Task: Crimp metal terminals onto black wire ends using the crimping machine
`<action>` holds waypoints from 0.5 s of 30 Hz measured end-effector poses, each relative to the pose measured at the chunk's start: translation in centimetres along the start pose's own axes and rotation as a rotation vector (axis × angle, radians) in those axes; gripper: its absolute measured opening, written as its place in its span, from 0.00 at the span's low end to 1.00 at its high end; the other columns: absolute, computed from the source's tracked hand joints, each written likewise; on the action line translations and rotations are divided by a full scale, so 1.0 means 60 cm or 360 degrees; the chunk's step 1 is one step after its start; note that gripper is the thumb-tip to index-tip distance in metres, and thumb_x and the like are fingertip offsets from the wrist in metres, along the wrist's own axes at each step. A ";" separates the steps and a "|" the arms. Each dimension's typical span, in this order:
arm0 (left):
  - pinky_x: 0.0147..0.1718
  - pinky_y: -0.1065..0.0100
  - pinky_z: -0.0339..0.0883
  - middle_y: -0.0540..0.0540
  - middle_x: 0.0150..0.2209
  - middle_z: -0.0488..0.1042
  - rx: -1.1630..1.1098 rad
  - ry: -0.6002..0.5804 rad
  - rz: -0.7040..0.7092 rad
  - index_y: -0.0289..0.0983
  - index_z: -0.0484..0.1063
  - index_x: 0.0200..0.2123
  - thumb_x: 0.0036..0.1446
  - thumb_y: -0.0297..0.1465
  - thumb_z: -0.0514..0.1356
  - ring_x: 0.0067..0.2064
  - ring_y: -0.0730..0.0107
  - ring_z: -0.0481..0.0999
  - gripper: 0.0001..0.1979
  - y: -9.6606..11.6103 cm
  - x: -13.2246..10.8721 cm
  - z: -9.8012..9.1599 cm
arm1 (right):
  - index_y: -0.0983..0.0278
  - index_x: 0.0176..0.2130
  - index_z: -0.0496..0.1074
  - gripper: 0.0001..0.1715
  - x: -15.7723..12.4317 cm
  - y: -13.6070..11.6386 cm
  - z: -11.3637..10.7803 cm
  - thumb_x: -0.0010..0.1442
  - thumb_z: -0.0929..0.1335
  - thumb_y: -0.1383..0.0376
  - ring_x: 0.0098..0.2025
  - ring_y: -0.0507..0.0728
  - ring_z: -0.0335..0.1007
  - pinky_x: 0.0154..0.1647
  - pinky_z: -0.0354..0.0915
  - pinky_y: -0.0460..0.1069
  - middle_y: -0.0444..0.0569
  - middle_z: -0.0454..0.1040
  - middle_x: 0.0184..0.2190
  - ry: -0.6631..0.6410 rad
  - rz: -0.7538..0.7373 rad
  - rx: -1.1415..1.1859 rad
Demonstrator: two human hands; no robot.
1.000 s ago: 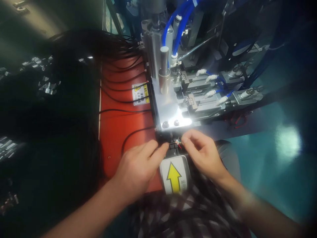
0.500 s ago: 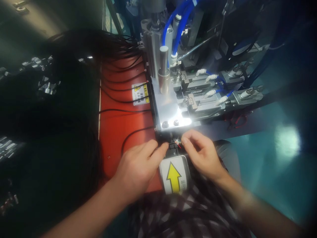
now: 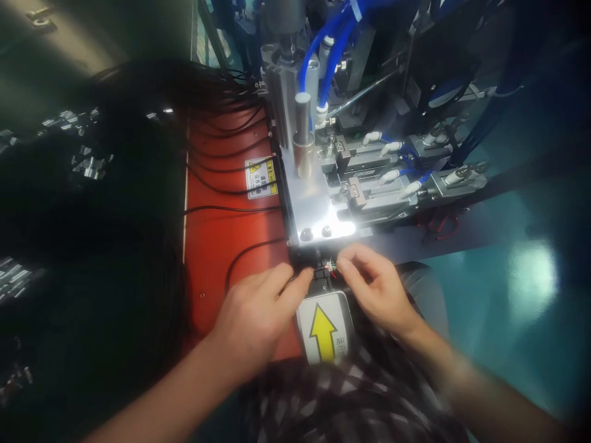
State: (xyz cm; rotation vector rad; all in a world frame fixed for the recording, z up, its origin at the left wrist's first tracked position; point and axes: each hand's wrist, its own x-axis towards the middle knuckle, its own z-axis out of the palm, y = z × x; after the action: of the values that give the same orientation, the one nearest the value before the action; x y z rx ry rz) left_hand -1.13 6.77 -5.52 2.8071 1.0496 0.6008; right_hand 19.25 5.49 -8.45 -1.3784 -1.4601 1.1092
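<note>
My left hand (image 3: 258, 314) pinches a black cable (image 3: 318, 269) between thumb and forefinger, just in front of the machine's black fixture. From the cable's end, thin coloured wires (image 3: 330, 266), red and green among them, fan out toward the right. At their tips my right hand (image 3: 376, 286) is closed in a pinch, thumb against forefinger; what lies between these fingertips is too small to make out fully, but the wires run into them. Just below sits a white plate with a yellow arrow (image 3: 323, 332).
A metal press with a bright plate (image 3: 314, 203) and blue air hoses (image 3: 332, 55) rises behind the hands. Several black cables (image 3: 231, 209) cross the orange-red surface (image 3: 207, 258) on the left. Red-handled pliers (image 3: 446, 227) lie to the right.
Both hands stay almost in place, pinching at the cable and its wires. The camera view has shifted very slightly.
</note>
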 end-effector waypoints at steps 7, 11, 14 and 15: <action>0.24 0.70 0.66 0.44 0.29 0.73 -0.0042 0.0003 -0.0029 0.28 0.73 0.47 0.61 0.20 0.52 0.27 0.70 0.71 0.14 -0.003 0.000 0.002 | 0.62 0.29 0.63 0.11 -0.001 -0.005 -0.003 0.65 0.62 0.65 0.30 0.53 0.60 0.31 0.58 0.48 0.43 0.63 0.26 -0.0016 0.0006 -0.0093; 0.24 0.70 0.67 0.44 0.29 0.73 -0.0035 0.0017 -0.0022 0.29 0.73 0.47 0.62 0.20 0.51 0.27 0.71 0.72 0.14 -0.003 0.000 0.002 | 0.62 0.29 0.63 0.11 -0.004 -0.001 -0.001 0.65 0.62 0.65 0.29 0.53 0.60 0.31 0.59 0.48 0.43 0.63 0.26 0.0005 0.0030 -0.0074; 0.24 0.70 0.67 0.45 0.29 0.73 -0.0032 0.0014 -0.0023 0.29 0.73 0.46 0.62 0.21 0.51 0.27 0.71 0.72 0.14 -0.002 0.000 0.002 | 0.62 0.29 0.63 0.11 -0.006 0.003 0.003 0.65 0.62 0.64 0.30 0.53 0.60 0.30 0.59 0.48 0.43 0.62 0.26 0.0024 0.0086 -0.0010; 0.24 0.70 0.67 0.44 0.29 0.73 -0.0036 0.0016 -0.0024 0.29 0.73 0.46 0.62 0.21 0.51 0.27 0.70 0.72 0.14 -0.002 0.001 0.002 | 0.62 0.29 0.63 0.11 -0.006 0.004 0.004 0.65 0.62 0.64 0.30 0.53 0.60 0.30 0.59 0.47 0.43 0.62 0.26 0.0035 0.0104 0.0015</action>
State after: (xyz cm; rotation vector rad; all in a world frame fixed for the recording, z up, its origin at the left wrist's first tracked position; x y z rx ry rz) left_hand -1.13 6.89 -5.63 2.7775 1.0578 0.6221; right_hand 19.10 5.11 -8.77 -1.4366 -1.4012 1.1372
